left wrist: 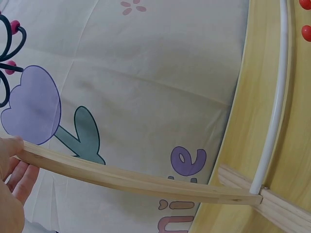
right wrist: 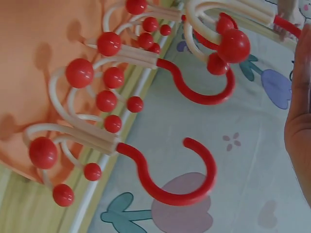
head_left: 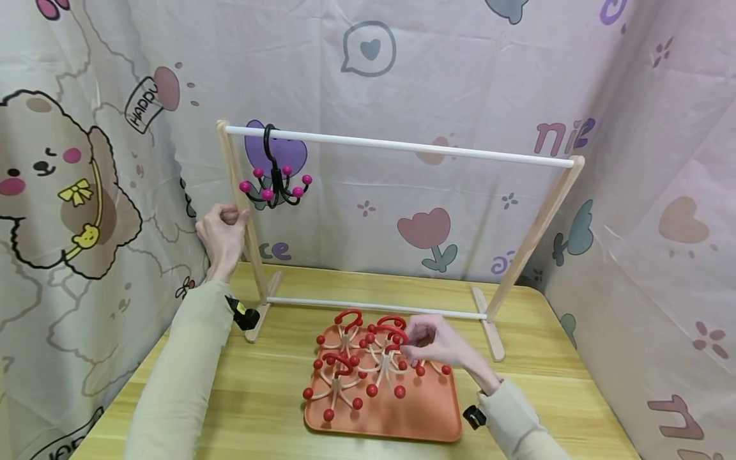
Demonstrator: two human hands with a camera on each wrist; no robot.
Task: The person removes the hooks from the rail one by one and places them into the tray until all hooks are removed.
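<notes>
My left hand (head_left: 223, 233) grips the left wooden upright (head_left: 254, 255) of a clothes rack, below its white top rail (head_left: 397, 145). From that rail's left end hangs a black claw hanger (head_left: 276, 182) with pink ball tips. My right hand (head_left: 434, 342) pinches the red hook of a white claw hanger (head_left: 386, 364) with red ball tips, above the orange tray (head_left: 402, 425). Several like hangers, such as the front-left red-and-white hanger (head_left: 335, 386), stand on the tray. In the right wrist view the held hanger's stem (right wrist: 248, 9) points toward the hand (right wrist: 299, 116), which is partly cut off.
The rack's lower white bar (head_left: 374, 306) runs behind the tray, between wooden feet such as the right foot (head_left: 489, 326). The rack stands on a wood-grain table (head_left: 253, 396). A printed curtain (head_left: 356, 102) encloses the back and sides.
</notes>
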